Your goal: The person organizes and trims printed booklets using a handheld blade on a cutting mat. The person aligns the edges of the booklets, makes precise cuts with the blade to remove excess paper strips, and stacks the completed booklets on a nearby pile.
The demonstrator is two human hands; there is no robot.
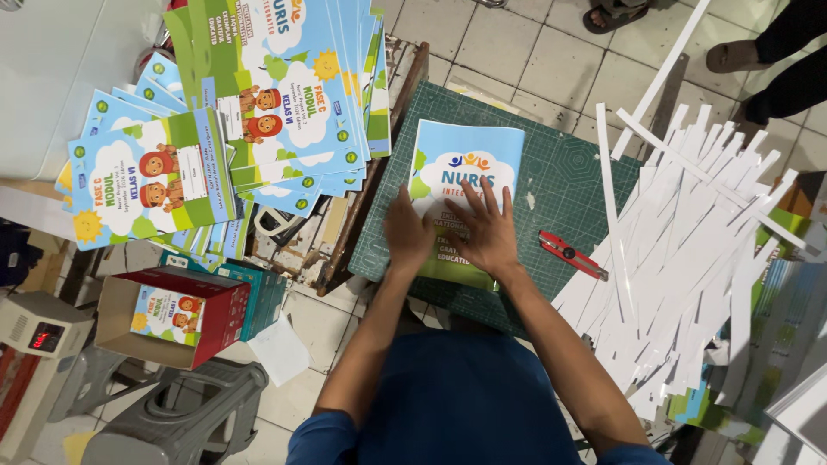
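Note:
A blue, white and green booklet cover [468, 164] lies on a dark green cutting mat [568, 185] on the tiled floor. My left hand [407, 231] presses flat on its lower left part. Beside it, my right hand [488, 231] lies flat with fingers spread on the cover's lower middle. Neither hand grips anything. A red utility knife [573, 256] rests on the mat just right of my right hand.
Fanned stacks of printed covers [258, 103] lie to the left, over a wooden board [379, 172]. A heap of white paper strips [698, 258] fills the right. A red cardboard box [172, 314], a grey stool [181, 413] and a small machine [34, 336] sit lower left. Other people's feet [732, 56] stand at top right.

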